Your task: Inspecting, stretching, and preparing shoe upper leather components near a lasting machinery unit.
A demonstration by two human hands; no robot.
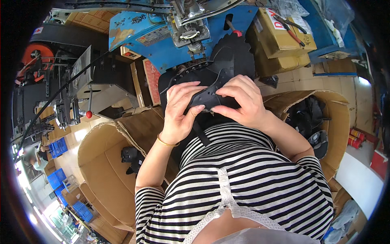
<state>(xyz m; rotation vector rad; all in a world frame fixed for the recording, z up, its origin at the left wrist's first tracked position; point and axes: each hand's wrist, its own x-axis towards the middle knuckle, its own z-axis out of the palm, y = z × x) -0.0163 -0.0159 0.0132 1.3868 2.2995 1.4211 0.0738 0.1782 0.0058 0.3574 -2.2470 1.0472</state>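
Note:
A black shoe upper (203, 97) with a row of small holes or eyelets along its edge lies in front of my body, below the machine head. My left hand (180, 106) pinches its left side between thumb and fingers. On the other side my right hand (242, 99) grips the edge near the holes, thumb below and fingers above. Behind it spreads a larger black piece (232, 57) with a jagged rim, and I cannot tell whether it belongs to the same upper. Just above sits the metal head (191, 34) of a blue machine (156, 44).
Cardboard boxes stand open at my left (107, 150) and right (339, 122), with black pieces inside. Red-handled pliers (290, 30) rest on a closed carton (280, 44). A lever with a red knob (89, 114) juts out at left. Blue crates (57, 178) stand farther off.

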